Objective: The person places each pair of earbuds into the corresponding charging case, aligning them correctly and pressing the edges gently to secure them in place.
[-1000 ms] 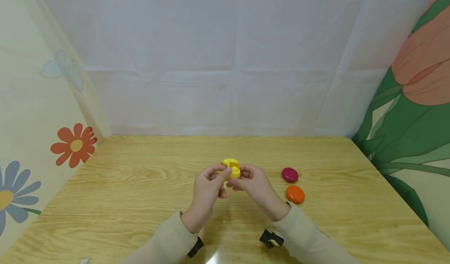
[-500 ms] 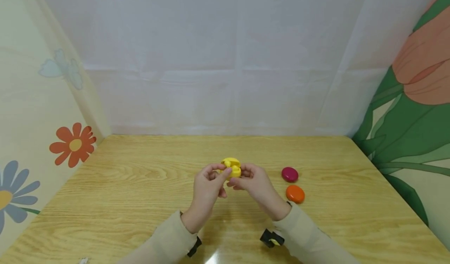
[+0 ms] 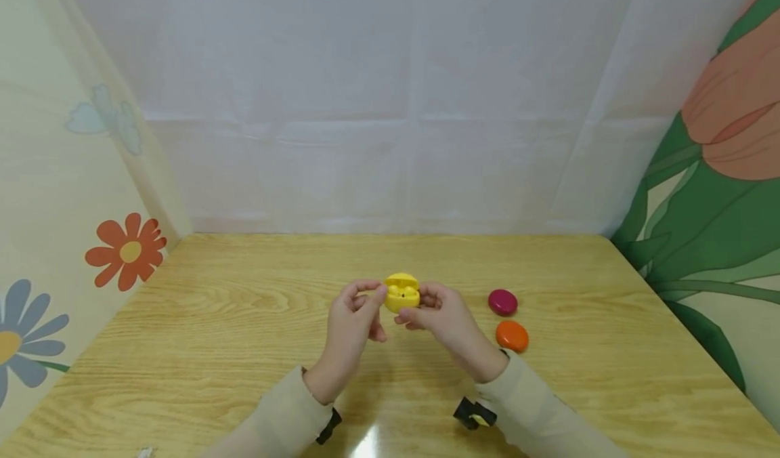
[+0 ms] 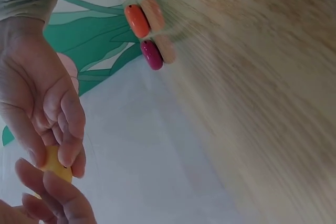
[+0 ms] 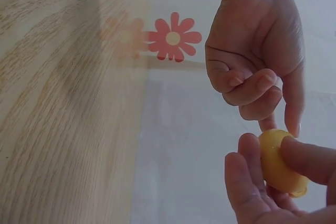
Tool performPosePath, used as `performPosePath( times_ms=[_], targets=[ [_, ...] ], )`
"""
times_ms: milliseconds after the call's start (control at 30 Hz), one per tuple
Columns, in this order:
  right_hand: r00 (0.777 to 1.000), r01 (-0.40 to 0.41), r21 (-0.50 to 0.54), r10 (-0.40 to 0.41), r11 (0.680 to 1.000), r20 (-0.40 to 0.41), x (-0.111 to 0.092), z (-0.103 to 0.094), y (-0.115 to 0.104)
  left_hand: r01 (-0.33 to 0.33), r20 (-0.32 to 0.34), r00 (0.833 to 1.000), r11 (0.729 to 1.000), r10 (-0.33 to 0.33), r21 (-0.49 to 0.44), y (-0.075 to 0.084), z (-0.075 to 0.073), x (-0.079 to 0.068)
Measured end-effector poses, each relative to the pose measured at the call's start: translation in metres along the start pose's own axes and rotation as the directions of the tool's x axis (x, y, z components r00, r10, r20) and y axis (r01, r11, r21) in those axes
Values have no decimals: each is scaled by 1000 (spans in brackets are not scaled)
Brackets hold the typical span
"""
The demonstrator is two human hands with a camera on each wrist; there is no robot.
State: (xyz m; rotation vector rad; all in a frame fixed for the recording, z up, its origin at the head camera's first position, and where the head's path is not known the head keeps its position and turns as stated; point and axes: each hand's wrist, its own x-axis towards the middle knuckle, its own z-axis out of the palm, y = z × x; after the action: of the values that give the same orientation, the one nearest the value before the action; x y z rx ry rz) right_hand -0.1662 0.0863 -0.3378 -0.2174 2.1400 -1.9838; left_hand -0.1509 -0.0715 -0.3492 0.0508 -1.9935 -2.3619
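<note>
A yellow earbud case point(image 3: 401, 302) with its lid raised is held above the table, with rounded yellow pieces inside it. My right hand point(image 3: 447, 319) grips the case from its right side; in the right wrist view the thumb presses on the yellow shell point(image 5: 278, 163). My left hand point(image 3: 350, 322) is at the case's left edge, with thumb and index finger extended. The right wrist view shows gaps between these two fingers and the others curled in. Whether the left fingertips touch the case is hard to tell.
On the wooden table point(image 3: 244, 349), right of my hands, lie a magenta rounded case point(image 3: 502, 302) and an orange one point(image 3: 512, 336). A white backdrop point(image 3: 390, 106) stands behind, with flower-printed panels at both sides. A small pale object point(image 3: 145, 452) shows at the near left edge.
My left hand has drawn back leftward, its thumb leaving the front of the earbud case. More of the inside now shows. My right hand and the case have barely moved.
</note>
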Motion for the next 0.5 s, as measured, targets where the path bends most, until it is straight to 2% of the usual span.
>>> performPosePath(
  times_ms=[233, 500],
  targets=[
    [999, 14, -6, -14, 1000, 40, -4, -5, -3, 38, 23, 999, 999, -39, 36, 4, -6, 5],
    [996, 36, -22, -34, 999, 87, -8, -10, -4, 79, 114, 990, 994, -87, 75, 5, -5, 9]
  ],
)
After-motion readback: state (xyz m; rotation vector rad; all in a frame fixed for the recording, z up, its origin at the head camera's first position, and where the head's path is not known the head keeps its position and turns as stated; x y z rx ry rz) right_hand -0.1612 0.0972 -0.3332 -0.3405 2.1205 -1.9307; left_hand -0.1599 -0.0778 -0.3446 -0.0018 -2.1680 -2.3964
